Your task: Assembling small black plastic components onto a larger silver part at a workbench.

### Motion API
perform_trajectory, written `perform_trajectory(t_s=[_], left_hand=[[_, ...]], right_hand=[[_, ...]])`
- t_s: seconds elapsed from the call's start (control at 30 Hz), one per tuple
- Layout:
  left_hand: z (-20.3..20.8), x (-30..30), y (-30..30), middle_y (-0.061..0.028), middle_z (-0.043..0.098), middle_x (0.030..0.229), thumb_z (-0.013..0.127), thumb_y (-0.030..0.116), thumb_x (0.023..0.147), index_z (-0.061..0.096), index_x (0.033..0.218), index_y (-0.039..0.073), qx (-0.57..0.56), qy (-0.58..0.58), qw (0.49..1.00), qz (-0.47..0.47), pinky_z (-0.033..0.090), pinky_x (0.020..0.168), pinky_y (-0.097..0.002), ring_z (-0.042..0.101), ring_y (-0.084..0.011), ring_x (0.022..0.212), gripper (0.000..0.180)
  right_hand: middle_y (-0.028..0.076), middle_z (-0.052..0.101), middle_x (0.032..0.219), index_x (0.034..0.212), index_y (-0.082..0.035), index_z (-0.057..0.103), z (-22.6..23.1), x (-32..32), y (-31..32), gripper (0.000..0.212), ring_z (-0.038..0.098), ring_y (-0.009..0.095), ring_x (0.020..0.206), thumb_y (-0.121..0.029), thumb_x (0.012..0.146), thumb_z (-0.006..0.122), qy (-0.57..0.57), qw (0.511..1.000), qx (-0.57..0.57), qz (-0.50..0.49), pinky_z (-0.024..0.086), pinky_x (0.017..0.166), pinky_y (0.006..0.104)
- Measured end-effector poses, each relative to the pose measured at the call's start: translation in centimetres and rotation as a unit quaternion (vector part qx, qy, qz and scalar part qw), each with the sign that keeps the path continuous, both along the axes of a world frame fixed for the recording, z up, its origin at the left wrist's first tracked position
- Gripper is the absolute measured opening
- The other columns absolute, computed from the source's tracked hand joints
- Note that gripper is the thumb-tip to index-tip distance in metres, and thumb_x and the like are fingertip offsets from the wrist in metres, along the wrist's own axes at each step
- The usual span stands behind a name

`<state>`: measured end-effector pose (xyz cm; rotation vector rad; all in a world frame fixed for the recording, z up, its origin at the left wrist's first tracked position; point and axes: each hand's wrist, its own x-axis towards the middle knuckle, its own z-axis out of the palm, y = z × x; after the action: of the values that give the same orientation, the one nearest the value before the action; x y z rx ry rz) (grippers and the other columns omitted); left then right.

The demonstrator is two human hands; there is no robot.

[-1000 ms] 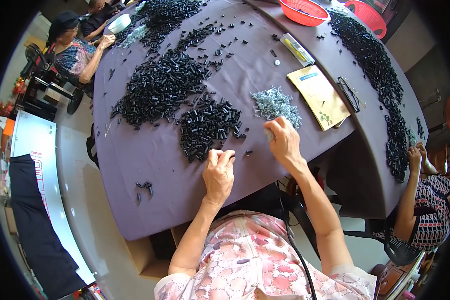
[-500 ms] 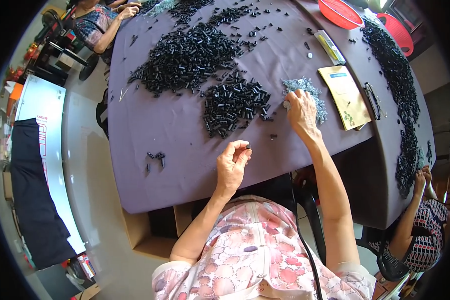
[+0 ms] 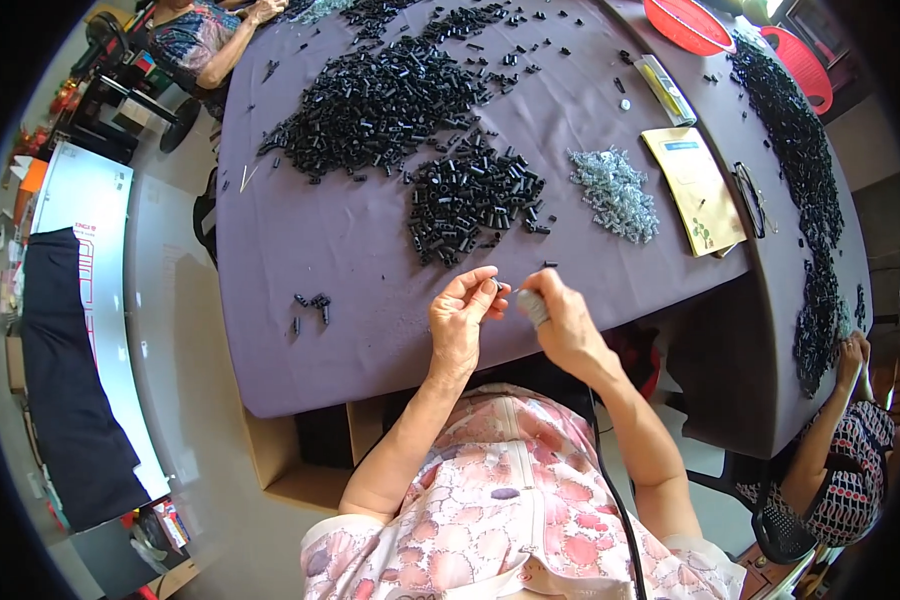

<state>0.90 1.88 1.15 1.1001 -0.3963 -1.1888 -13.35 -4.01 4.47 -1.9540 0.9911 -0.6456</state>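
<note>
My left hand [image 3: 457,325] is closed in a pinch on a small black cylindrical piece, mostly hidden by the fingertips. Just right of it, my right hand [image 3: 570,325] is closed, its fingers bent toward the left fingertips. A rounded grey thing [image 3: 533,307] shows at its thumb side; I cannot tell whether it is held or worn. Beyond both hands lies a heap of short black tubular pieces [image 3: 470,205]. A pile of small clear-grey pieces [image 3: 615,195] rests to its right. One loose black piece [image 3: 550,264] lies close to my right hand.
A larger black heap [image 3: 380,105] lies farther back. Several black pieces [image 3: 315,305] sit at left. Right of the clear pile are a yellow booklet [image 3: 692,190], glasses [image 3: 755,200] and a yellow-and-white box [image 3: 665,90]. Red baskets [image 3: 688,25] stand far right. Co-workers' hands [image 3: 850,362] work at other edges.
My right hand has come back from the clear-grey pile, moving left and nearer to me, beside my left hand. The left hand keeps its pinch almost in place.
</note>
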Motion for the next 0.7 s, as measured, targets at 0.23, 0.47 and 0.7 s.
perform_trajectory(t_s=[0.23,0.47,0.7], left_hand=[[-0.4,0.0,0.1,-0.0085,0.068,0.088,0.061,0.004,0.089,0.064,0.104,0.001,-0.02,0.015,1.0,0.003,0.051,0.062,-0.0224,0.062,-0.0113,0.069,0.016],[-0.2,0.1,0.3,-0.0067,0.067,0.083,0.062,0.004,0.088,0.065,0.101,0.002,0.0,0.024,1.0,-0.014,0.05,0.06,-0.023,0.061,-0.0117,0.065,0.014],[-0.5,1.5,0.4,-0.0091,0.067,0.083,0.064,0.005,0.087,0.065,0.099,0.002,0.007,0.189,0.98,-0.06,0.051,0.059,-0.0236,0.061,-0.0134,0.064,0.012]], right_hand=[[0.023,0.062,0.091,0.101,-0.001,0.047,-1.1,1.0,1.0,0.024,0.059,0.043,0.087,0.005,0.079,0.054,0.007,1.0,-0.003,-0.005,0.047,0.072,0.0474],[0.018,0.062,0.084,0.097,-0.003,0.048,-1.6,1.3,1.2,0.023,0.061,0.039,0.082,0.003,0.076,0.057,0.021,0.996,-0.076,-0.039,0.048,0.069,0.0448],[0.013,0.058,0.08,0.086,-0.005,0.051,-1.2,0.8,0.0,0.019,0.06,0.033,0.074,0.001,0.072,0.063,0.026,0.992,-0.118,-0.027,0.048,0.06,0.0403]])
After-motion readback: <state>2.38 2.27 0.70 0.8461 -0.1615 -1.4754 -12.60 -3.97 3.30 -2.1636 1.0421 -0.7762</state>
